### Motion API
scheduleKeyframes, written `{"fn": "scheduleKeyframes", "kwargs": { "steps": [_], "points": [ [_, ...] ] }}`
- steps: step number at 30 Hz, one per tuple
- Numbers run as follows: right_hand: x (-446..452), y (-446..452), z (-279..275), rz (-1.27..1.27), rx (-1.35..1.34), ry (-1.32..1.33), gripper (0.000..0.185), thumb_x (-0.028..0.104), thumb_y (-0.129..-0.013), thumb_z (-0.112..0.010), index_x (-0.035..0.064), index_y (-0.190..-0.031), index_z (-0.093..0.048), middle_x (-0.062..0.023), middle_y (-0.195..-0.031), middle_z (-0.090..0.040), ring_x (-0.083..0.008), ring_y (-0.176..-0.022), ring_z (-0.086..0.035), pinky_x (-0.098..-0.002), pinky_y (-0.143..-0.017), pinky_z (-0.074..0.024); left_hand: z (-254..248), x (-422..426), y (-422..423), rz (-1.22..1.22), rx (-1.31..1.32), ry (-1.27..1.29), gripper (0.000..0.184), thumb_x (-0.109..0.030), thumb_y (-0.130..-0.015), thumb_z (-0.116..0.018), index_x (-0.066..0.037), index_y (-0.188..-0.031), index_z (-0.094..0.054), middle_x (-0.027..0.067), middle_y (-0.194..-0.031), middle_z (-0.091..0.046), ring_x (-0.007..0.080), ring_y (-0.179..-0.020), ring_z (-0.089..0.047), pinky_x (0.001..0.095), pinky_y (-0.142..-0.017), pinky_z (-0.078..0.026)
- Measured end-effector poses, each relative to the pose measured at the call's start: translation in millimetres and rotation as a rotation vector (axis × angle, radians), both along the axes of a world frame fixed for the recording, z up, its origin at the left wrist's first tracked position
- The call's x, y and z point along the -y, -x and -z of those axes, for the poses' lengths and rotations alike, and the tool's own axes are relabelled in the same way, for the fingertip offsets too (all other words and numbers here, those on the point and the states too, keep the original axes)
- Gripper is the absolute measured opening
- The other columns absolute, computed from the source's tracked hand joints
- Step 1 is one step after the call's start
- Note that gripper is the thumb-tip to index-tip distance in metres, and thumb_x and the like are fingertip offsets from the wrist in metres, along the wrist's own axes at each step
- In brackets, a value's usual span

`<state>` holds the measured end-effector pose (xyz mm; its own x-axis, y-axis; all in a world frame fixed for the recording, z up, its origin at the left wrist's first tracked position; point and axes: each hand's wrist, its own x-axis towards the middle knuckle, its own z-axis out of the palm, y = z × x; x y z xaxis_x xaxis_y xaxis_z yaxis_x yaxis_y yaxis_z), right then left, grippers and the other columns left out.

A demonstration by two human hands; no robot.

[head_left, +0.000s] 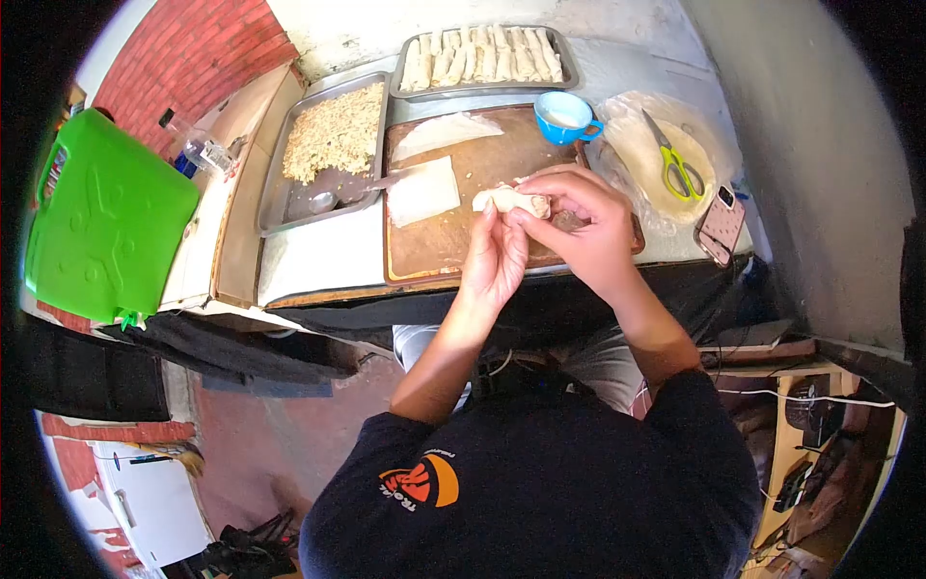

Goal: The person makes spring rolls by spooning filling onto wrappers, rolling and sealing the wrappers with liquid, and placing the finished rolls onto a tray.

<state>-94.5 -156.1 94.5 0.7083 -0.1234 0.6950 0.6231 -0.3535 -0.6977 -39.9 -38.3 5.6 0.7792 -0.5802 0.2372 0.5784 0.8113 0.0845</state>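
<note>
A pale rolled spring roll [514,202] is held between my two hands above a brown board [424,249]. The fingers of my left hand [497,256] pinch its left end from below. My right hand [584,217] curls over the other end, its thumb pressing on the side nearest me; its fingers partly cover the roll. Just left of my hands lies a square wrapper [424,191] on the board. Farther back rests another wrapper [449,133]. Beyond my right hand stands a blue cup [561,121] with whitish contents.
Left of the board, a metal tray [277,205] holds chopped filling [333,130] and a spoon [323,202]. A tray [482,90] of rolls stands behind. At right are wrappers in plastic [641,145], green-handled scissors [682,176] and a phone [721,224]. A green jerrycan [111,217] stands far left.
</note>
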Motion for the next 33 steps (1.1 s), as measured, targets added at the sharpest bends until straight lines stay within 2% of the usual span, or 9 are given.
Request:
{"fn": "scheduleKeyframes", "kwargs": {
  "steps": [2, 5, 8, 9, 13, 16, 20, 25, 33],
  "points": [
    [-3.9, 0.7, -2.7, 0.025, -0.028, -0.054, 0.021, 0.003, -0.077, -0.078, 0.0022, -0.097, -0.071, -0.0082, -0.097, -0.07, -0.0128, -0.08, -0.067, -0.0245, -0.063, -0.0546, -1.6, 2.4, 4.2, -0.042, -0.024, -0.069, 0.038, -0.017, -0.098, -0.058, 0.001, -0.13, -0.046, 0.0155, -0.129, -0.055, 0.0218, -0.112, -0.062, 0.0273, -0.089, -0.06],
    [2.2, 0.3, -1.3, -0.015, -0.088, -0.009, 0.019, 0.003, -0.079, -0.077, 0.0023, -0.097, -0.071, -0.0085, -0.096, -0.071, -0.0129, -0.079, -0.067, -0.0245, -0.063, -0.0546, 18.9, -0.4, -7.7, 0.121, 0.021, 0.154, 0.039, -0.017, -0.098, -0.058, 0.002, -0.13, -0.046, 0.0153, -0.129, -0.055, 0.0216, -0.114, -0.061, 0.0289, -0.092, -0.059],
    [7.8, -4.2, 9.6, -0.036, -0.065, -0.009, 0.015, 0.001, -0.081, -0.075, 0.0011, -0.096, -0.07, -0.0082, -0.095, -0.071, -0.0119, -0.079, -0.068, -0.0246, -0.064, -0.0546, 2.2, -4.2, -2.5, -0.099, -0.005, -0.069, 0.039, -0.016, -0.098, -0.06, 0.003, -0.128, -0.046, 0.0151, -0.13, -0.054, 0.0211, -0.116, -0.06, 0.0313, -0.095, -0.058],
    [9.0, -3.9, 9.8, -0.051, -0.069, -0.025, 0.014, 0.001, -0.082, -0.074, 0.0006, -0.096, -0.07, -0.0081, -0.095, -0.071, -0.0116, -0.08, -0.068, -0.0245, -0.065, -0.0546, 5.0, -8.4, -7.6, -0.061, 0.03, -0.073, 0.038, -0.013, -0.096, -0.061, 0.0, -0.128, -0.047, 0.0147, -0.132, -0.053, 0.0219, -0.119, -0.058, 0.034, -0.097, -0.057],
    [13.8, -3.3, 11.7, -0.135, -0.12, -0.083, 0.011, 0.0, -0.086, -0.071, -0.0008, -0.096, -0.069, -0.008, -0.097, -0.071, -0.0109, -0.085, -0.067, -0.0242, -0.07, -0.0544, 8.5, -18.2, -15.2, -0.172, 0.228, -0.157, 0.039, -0.011, -0.095, -0.063, -0.006, -0.13, -0.048, 0.0141, -0.13, -0.055, 0.0238, -0.117, -0.059, 0.0348, -0.094, -0.058],
    [18.5, -7.1, 19.2, -0.248, -0.215, -0.201, 0.013, -0.001, -0.086, -0.071, -0.0003, -0.098, -0.066, -0.0084, -0.101, -0.07, -0.0117, -0.092, -0.066, -0.0248, -0.077, -0.0539, -6.9, -24.5, -16.2, -0.289, 0.372, -0.327, 0.033, -0.012, -0.094, -0.064, -0.003, -0.125, -0.054, 0.0144, -0.127, -0.059, 0.0216, -0.112, -0.062, 0.0318, -0.091, -0.058],
    [13.9, -12.3, 37.1, -0.359, -0.242, -0.366, 0.017, -0.001, -0.086, -0.072, 0.001, -0.1, -0.063, -0.0103, -0.109, -0.068, -0.014, -0.101, -0.064, -0.0268, -0.087, -0.0524, -37.3, -38.4, -11.8, -0.498, 0.512, -0.693, 0.024, -0.007, -0.092, -0.067, -0.001, -0.114, -0.063, 0.0124, -0.115, -0.067, 0.0157, -0.102, -0.066, 0.0246, -0.084, -0.056],
    [4.3, -16.5, 44.6, -0.374, -0.157, -0.414, 0.016, -0.002, -0.085, -0.072, 0.0011, -0.099, -0.063, -0.0125, -0.112, -0.068, -0.0157, -0.106, -0.063, -0.0285, -0.091, -0.0525, -59.7, -44.6, -3.1, -0.711, 0.622, -1.062, 0.021, 0.001, -0.088, -0.069, 0.0, -0.109, -0.067, 0.0095, -0.105, -0.072, 0.0104, -0.093, -0.066, 0.0208, -0.078, -0.053],
    [4.9, -20.5, 54.1, -0.412, -0.218, -0.482, 0.02, 0.0, -0.085, -0.074, 0.0013, -0.101, -0.062, -0.0128, -0.112, -0.068, -0.0152, -0.105, -0.064, -0.0291, -0.091, -0.053, -64.8, -42.3, 7.2, -0.792, 0.598, -1.099, 0.024, 0.003, -0.085, -0.071, 0.001, -0.109, -0.067, 0.0102, -0.104, -0.072, 0.0108, -0.091, -0.067, 0.0199, -0.074, -0.053]
  ]
}}
